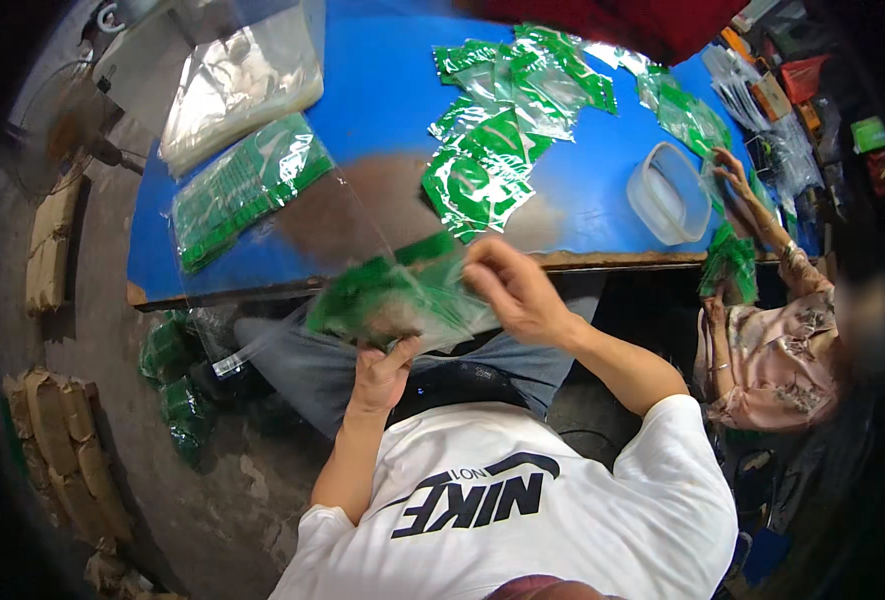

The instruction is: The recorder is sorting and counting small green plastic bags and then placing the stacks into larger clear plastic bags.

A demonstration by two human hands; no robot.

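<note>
A bundle of flat green-and-clear plastic bags (433, 285) is held over my lap, just in front of the table edge. My left hand (385, 378) grips it from below, with the thumb on top. At the bundle's right side my right hand (525, 295) is closed, its curled fingers on the edge of the bags; motion blurs the bags there. Beyond my left hand, a large clear plastic sheet or bag (348, 215) stretches from the bundle towards a neat stack of green bags (253, 190) on the table's left.
On the blue table (368, 110), a loose pile of green bags (483, 180) spreads across the middle. Clear bags (243, 85) are stacked at far left. A clear plastic tub (669, 195) stands near the right edge. A co-worker (773, 350) at right handles green bags (731, 268).
</note>
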